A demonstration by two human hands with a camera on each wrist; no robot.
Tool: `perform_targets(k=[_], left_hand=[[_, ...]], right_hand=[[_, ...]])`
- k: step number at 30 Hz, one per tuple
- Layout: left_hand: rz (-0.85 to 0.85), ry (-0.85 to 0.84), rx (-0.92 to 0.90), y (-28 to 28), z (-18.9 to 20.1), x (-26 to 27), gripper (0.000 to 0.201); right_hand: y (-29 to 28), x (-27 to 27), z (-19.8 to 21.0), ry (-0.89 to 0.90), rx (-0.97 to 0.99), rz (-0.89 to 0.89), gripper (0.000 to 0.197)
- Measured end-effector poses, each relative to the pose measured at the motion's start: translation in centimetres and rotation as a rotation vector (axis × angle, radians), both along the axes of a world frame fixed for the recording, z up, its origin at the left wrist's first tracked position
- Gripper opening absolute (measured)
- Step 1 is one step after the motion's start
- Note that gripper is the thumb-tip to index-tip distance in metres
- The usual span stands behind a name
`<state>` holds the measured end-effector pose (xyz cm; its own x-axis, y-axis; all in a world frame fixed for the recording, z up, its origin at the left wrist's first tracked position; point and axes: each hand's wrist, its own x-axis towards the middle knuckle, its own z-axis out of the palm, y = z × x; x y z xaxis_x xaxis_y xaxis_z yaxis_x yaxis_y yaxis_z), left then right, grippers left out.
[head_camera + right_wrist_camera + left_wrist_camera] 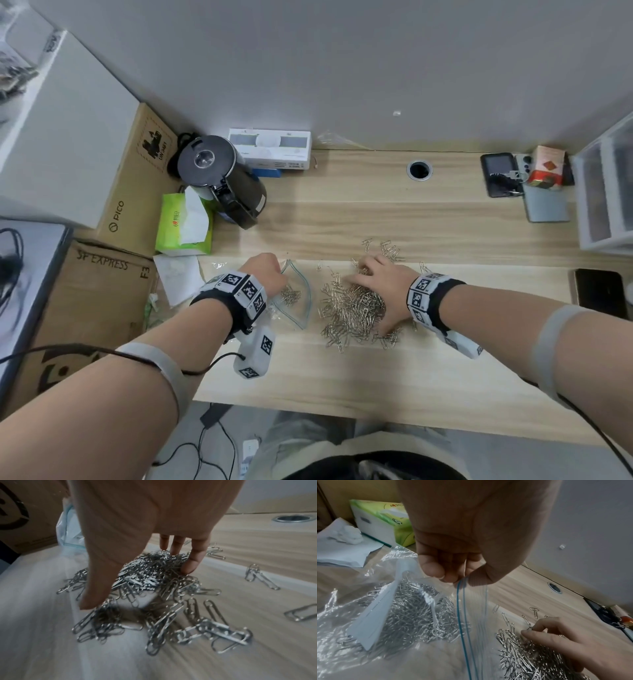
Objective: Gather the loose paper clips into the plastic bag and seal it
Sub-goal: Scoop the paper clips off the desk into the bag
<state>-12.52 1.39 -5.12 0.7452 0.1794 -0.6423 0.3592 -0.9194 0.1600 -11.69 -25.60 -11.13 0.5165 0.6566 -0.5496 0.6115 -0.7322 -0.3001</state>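
The person's right hand [145,524] is reaching down over a heaped pile of silver wire paper clips [147,574] that is lying on the pale wood-grain desk [257,543], its fingertips [189,566] digging into the far side of the heap while the thumb is pointing down at the near edge. Stray clips are lying scattered toward the right, and a clear plastic bag with a teal zip edge [68,534] is showing behind the hand at the left, beside a brown cardboard box [25,524]. A round metal cable hole [291,518] is sitting in the desk at the far right.
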Motion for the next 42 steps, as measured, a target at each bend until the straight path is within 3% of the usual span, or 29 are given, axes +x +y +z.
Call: perform_targets(k=[2, 4, 10, 15, 17, 22, 30, 42], left_hand=[[-0.013, 0.000, 0.002, 0.1, -0.1, -0.1, 0.013], [-0.008, -0.001, 0.000, 0.2, -0.2, -0.1, 0.012], [-0.008, -0.009, -0.004, 0.4, -0.6, -0.5, 0.009], [0.008, -0.022, -0.012, 0.3, -0.6, -0.7, 0.008], [0.026, -0.028, -0.019, 0.3, -0.6, -0.8, 0.007], [0.043, -0.035, -0.027, 0.1, -0.6, -0.8, 0.009], [0.033, -0.027, -0.020, -0.1, -0.7, -0.7, 0.010], [0.060, -0.022, -0.031, -0.2, -0.4, -0.7, 0.017]], right_hand=[[0.3, -0.6, -0.3, -0.025, -0.053, 0.016, 0.136], [0.7, -1.2, -0.8, -0.042, -0.063, 0.017, 0.130], [1.1, -1.2, -1.1, -0.024, 0.048, -0.028, 0.074], [1.1, -0.7, -1.3, 0.018, 0.093, -0.040, 0.043], [1.0, -0.7, -1.4, 0.027, 0.101, -0.044, 0.042], [0.9, -1.0, -1.6, 0.008, 0.056, -0.003, 0.081], [0.9, -0.1, -0.8, 0.092, 0.132, -0.042, 0.036], [2.0, 0.7, -0.7, 0.147, 0.214, -0.233, 0.017]])
